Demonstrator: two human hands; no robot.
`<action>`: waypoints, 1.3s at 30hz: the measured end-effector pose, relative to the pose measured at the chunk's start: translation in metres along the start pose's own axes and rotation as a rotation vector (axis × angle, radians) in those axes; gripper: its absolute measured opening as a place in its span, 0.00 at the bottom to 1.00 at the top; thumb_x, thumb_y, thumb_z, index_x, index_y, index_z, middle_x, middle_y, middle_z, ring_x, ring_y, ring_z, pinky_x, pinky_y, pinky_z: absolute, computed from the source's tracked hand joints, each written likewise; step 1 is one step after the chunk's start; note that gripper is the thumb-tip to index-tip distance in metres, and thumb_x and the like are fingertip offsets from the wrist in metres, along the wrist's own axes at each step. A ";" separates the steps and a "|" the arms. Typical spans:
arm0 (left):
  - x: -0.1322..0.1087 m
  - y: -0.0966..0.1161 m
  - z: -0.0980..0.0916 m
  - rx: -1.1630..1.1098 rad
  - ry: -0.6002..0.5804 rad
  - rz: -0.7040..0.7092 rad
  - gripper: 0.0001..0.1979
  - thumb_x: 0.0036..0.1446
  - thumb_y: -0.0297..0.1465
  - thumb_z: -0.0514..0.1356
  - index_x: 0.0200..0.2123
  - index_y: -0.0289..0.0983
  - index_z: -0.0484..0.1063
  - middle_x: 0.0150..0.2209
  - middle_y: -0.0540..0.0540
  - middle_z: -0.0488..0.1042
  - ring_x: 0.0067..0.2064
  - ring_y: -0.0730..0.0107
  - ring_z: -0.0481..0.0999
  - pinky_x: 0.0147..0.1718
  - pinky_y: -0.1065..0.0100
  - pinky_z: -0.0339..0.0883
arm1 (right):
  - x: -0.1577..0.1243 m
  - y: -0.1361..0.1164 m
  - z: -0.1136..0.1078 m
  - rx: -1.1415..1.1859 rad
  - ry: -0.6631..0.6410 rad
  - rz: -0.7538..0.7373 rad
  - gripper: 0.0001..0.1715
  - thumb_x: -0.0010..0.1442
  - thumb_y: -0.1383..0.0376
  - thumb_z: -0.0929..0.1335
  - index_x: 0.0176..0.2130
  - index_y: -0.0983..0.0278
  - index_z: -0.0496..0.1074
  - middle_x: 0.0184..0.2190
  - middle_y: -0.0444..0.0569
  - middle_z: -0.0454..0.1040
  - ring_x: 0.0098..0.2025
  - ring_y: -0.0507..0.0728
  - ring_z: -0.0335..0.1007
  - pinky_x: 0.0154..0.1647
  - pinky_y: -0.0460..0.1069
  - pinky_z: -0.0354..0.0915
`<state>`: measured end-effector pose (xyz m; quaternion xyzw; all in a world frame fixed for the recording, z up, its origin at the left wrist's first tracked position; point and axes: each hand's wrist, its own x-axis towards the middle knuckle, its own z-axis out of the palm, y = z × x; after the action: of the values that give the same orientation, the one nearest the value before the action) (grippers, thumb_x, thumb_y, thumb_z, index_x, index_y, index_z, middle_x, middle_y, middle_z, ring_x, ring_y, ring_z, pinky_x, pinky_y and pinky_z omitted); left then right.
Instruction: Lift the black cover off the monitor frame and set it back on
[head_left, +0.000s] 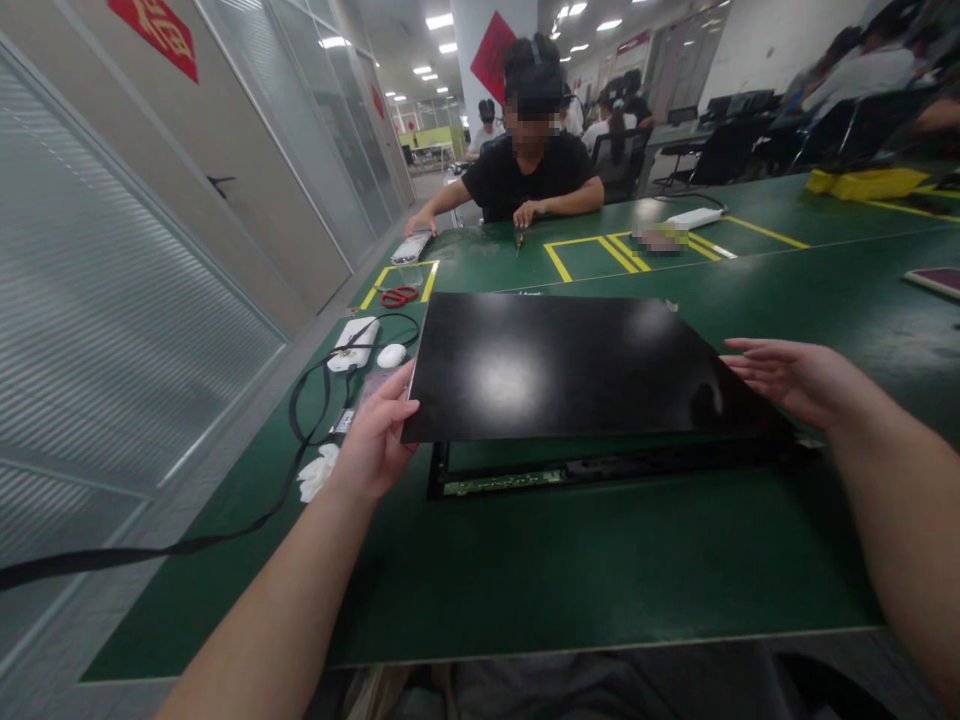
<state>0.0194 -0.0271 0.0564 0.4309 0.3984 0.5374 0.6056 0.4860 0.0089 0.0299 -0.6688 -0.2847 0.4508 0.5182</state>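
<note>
A flat black display panel (570,370) is raised and tilted over the table in front of me. My left hand (379,430) grips its left edge, thumb on the glossy face and fingers behind. My right hand (802,380) is at the panel's right edge, fingers stretched out and apart from the thumb; whether they touch the edge I cannot tell. Beneath the panel lies a thin black frame (637,465) with a narrow green circuit board (502,482) along its near side. Most of that frame is hidden by the panel.
On the left of the green table (600,570) lie red-handled scissors (399,297), a white power bank (354,343), a round white object (391,355), a black strap (292,470) and crumpled white tissue (319,472). A person (532,170) sits opposite. A phone (934,281) lies far right.
</note>
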 end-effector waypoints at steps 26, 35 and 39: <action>0.007 -0.020 -0.001 0.030 0.034 -0.101 0.34 0.44 0.24 0.62 0.59 0.38 0.72 0.43 0.46 0.81 0.29 0.71 0.76 0.22 0.75 0.67 | 0.003 0.006 0.004 -0.268 0.189 -0.129 0.07 0.47 0.72 0.69 0.31 0.64 0.73 0.28 0.51 0.78 0.23 0.48 0.63 0.19 0.41 0.56; 0.009 -0.025 -0.004 0.084 0.042 -0.131 0.34 0.45 0.26 0.62 0.60 0.40 0.72 0.49 0.46 0.80 0.35 0.67 0.78 0.24 0.74 0.68 | -0.002 0.004 0.005 -0.299 0.194 -0.143 0.06 0.49 0.71 0.68 0.31 0.64 0.73 0.29 0.51 0.78 0.25 0.48 0.64 0.21 0.42 0.56; 0.009 -0.027 -0.001 0.090 0.054 -0.150 0.34 0.44 0.26 0.62 0.59 0.40 0.72 0.53 0.46 0.79 0.39 0.65 0.79 0.25 0.75 0.68 | -0.003 0.004 0.006 -0.332 0.201 -0.150 0.06 0.49 0.69 0.68 0.32 0.64 0.73 0.30 0.50 0.78 0.26 0.48 0.64 0.23 0.43 0.56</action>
<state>0.0276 -0.0192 0.0306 0.4120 0.4695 0.4837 0.6131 0.4786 0.0075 0.0268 -0.7633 -0.3511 0.2889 0.4589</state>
